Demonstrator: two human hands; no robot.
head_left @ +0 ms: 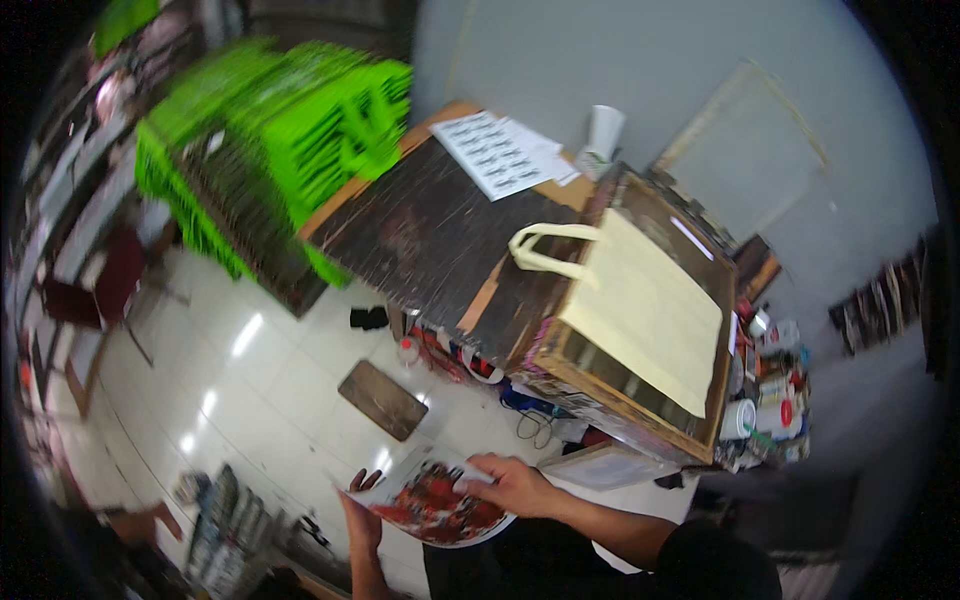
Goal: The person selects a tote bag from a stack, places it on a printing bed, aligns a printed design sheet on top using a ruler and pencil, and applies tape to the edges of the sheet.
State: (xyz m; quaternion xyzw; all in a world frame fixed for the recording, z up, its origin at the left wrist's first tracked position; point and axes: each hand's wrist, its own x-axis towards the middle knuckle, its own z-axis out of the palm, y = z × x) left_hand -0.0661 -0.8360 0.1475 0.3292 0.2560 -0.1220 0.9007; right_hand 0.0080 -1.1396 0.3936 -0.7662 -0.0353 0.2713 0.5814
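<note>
Low in front of me is a white sheet [440,505] smeared with red and black, slightly curved. My right hand [512,487] is closed on its upper right part, thumb on top. At the sheet's left edge, my left hand [362,515] grips it, some fingers partly hidden behind it. Beyond my hands, a pale yellow tote bag [645,310] lies flat across a wooden frame [565,365], its handle loop hanging over the left side. Neither hand touches the bag.
A dark worktable [400,230] carries printed paper [490,153] and a white roll [604,135]. Bright green stacks [330,120] stand behind left. A brown board [383,400] lies on the tiled floor. Tubs [740,418] crowd the right. Another person's hand [150,522] shows lower left.
</note>
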